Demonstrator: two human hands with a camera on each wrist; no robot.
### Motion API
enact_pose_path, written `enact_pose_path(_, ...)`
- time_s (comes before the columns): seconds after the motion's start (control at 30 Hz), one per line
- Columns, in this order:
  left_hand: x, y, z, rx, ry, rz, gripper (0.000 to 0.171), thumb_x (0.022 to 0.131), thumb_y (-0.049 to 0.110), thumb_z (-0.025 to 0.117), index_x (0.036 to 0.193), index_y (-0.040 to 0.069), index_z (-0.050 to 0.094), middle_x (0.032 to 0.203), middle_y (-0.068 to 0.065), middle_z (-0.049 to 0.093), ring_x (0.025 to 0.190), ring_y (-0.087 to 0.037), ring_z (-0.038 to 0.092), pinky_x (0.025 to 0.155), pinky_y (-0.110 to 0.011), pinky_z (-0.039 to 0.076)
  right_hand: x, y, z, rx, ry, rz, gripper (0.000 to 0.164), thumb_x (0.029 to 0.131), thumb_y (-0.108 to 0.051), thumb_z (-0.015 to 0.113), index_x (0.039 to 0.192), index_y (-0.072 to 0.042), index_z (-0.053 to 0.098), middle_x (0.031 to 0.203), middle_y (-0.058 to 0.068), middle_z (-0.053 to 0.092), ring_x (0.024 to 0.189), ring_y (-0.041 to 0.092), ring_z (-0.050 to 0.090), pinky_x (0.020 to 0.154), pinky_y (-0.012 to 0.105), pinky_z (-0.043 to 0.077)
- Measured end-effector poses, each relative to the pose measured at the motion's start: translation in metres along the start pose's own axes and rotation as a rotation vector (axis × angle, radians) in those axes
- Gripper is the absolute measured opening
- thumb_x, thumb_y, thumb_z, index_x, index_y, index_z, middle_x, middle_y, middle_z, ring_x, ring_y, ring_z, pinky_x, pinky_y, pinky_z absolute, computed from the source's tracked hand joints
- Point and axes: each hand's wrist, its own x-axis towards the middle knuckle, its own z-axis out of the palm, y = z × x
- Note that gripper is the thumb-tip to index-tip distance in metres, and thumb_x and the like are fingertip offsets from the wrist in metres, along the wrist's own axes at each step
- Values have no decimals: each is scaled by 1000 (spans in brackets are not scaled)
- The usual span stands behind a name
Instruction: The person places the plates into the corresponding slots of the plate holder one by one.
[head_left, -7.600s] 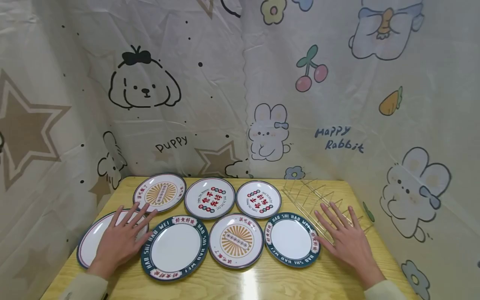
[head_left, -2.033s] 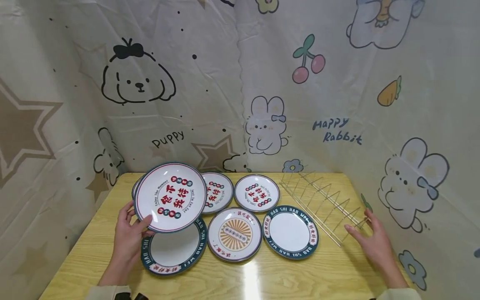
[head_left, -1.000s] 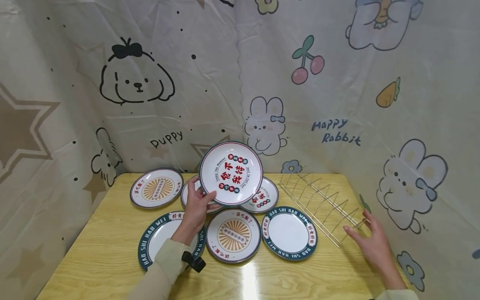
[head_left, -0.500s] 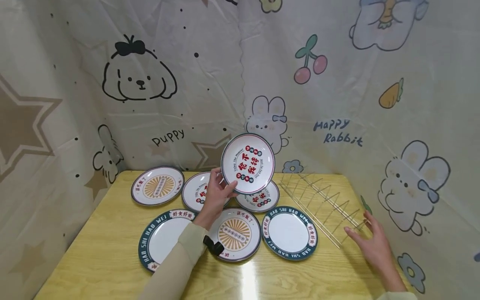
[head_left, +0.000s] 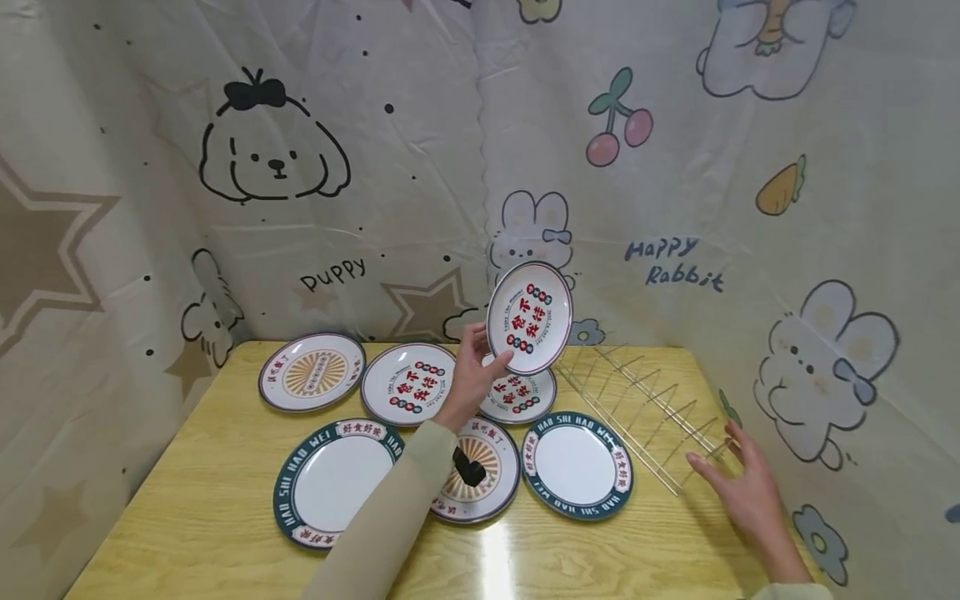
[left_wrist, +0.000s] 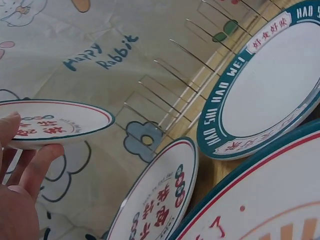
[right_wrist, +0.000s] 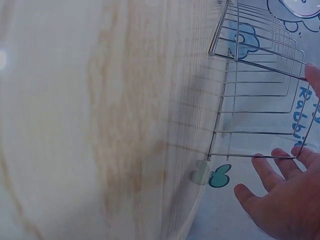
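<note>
My left hand (head_left: 468, 379) pinches a white plate (head_left: 529, 318) by its lower left rim, thumb on the printed face and fingers behind. This plate, with red lettering and a dark rim, is held up tilted over the back row of plates. In the left wrist view, the held plate (left_wrist: 65, 120) appears nearly edge-on. At the table's right, my right hand (head_left: 750, 496) holds the near end of a gold-coloured wire plate rack (head_left: 637, 392). The right wrist view has the fingers and thumb of that hand (right_wrist: 290, 195) around the end wires of the rack (right_wrist: 260, 95).
Two green-rimmed plates, one at left (head_left: 341, 483) and one beside the rack (head_left: 577, 467), lie on the wooden table (head_left: 195, 467). A sunburst plate (head_left: 311, 372) lies back left, another (head_left: 480, 471) partly under my left arm. Two red-lettered plates (head_left: 408, 383) lie at the back.
My left hand has lifted the red-lettered plate from the left and carried it rightward towards the rack, turning it more sideways. My right hand went from open over the table to the rack's near end.
</note>
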Motion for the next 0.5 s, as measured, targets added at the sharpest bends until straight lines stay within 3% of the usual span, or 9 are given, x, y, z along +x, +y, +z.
enact_pose_path(0.3, 13, -11, 20, 149, -29, -21, 52, 98, 8, 70, 142, 20, 45, 147, -8, 53, 129, -27, 58, 84, -38, 67, -1, -1, 2, 10, -14, 13, 108, 94, -51, 73, 167, -22, 0, 172, 22, 9, 150, 56, 23, 111, 84, 22)
enact_pose_path(0.5, 19, -15, 33, 189, -61, -8, 56, 99, 10, 69, 146, 25, 43, 148, -6, 52, 131, -26, 57, 90, -36, 65, 0, -1, -2, 0, -4, 6, 107, 94, -50, 73, 167, -23, 0, 172, 21, 10, 151, 55, 23, 110, 85, 22)
